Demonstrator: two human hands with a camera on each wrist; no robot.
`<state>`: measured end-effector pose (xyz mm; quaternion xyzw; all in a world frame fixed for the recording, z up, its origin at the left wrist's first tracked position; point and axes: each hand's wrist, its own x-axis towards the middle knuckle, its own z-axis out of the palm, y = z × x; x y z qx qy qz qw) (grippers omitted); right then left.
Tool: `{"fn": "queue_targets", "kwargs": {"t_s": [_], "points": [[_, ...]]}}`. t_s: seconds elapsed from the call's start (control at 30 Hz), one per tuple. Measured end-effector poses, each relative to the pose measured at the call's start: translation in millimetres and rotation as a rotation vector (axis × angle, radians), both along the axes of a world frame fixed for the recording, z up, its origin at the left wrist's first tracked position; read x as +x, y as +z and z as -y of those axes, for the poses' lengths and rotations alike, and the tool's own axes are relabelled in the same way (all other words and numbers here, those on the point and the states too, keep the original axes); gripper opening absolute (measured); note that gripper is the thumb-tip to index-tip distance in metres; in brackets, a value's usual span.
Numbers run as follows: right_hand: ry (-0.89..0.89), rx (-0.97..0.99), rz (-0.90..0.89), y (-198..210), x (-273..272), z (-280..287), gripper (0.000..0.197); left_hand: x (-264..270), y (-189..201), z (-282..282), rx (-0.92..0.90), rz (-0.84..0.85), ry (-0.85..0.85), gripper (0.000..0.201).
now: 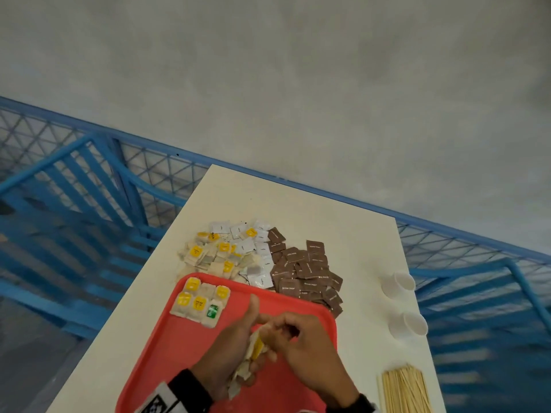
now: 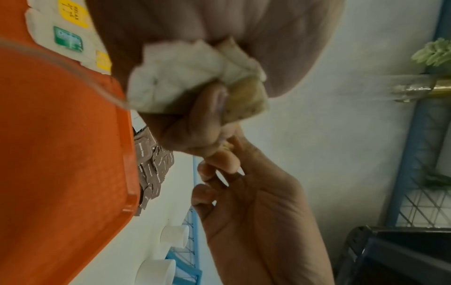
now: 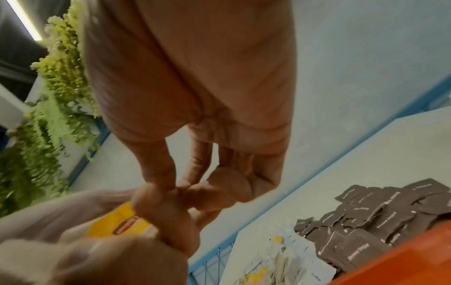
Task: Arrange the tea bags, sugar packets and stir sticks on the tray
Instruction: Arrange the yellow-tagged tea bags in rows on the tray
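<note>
My left hand (image 1: 235, 347) grips a crumpled bunch of tea bags (image 1: 253, 350) over the red tray (image 1: 179, 353). The bunch shows white and creased in the left wrist view (image 2: 175, 77), and one yellow tag (image 3: 119, 223) shows in the right wrist view. My right hand (image 1: 307, 344) meets it from the right, thumb and fingertips pinching a tea bag at the top of the bunch. Several tea bags (image 1: 199, 302) lie in two neat rows at the tray's far left corner. The stir sticks (image 1: 405, 391) lie bundled on the table at the near right.
Beyond the tray lie a loose heap of tea bags (image 1: 208, 257), white sugar packets (image 1: 256, 248) and a spread of brown sugar packets (image 1: 307, 272). Two white paper cups (image 1: 399, 283) (image 1: 410, 324) lie on their sides at the right. A blue mesh railing (image 1: 149, 162) borders the table.
</note>
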<state>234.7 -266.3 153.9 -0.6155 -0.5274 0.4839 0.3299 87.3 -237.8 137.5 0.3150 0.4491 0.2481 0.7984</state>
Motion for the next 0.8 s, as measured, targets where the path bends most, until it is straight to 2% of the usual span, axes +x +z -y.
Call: {"fn": "queue_targets", "kwargs": {"t_s": [0.17, 0.3, 0.4, 0.5, 0.63, 0.8], "points": [[-0.136, -0.017, -0.186, 12, 22, -1, 0.009, 5, 8, 0, 0.114, -0.018, -0.044, 0.059], [-0.185, 0.001, -0.187, 13, 28, -6, 0.009, 6, 9, -4, 0.017, 0.063, -0.055, 0.062], [-0.211, -0.006, -0.215, 13, 27, -9, 0.007, 5, 7, -4, 0.103, 0.075, -0.119, 0.043], [-0.267, -0.05, -0.295, 12, 29, -12, 0.009, 0, 4, -4, 0.145, 0.072, -0.132, 0.038], [-0.274, -0.102, -0.39, 10, 25, -16, 0.009, -10, 10, -8, 0.221, 0.051, -0.149, 0.029], [-0.199, -0.027, -0.393, 20, 17, -26, 0.01, -24, 13, -12, 0.263, 0.019, -0.15, 0.036]]}}
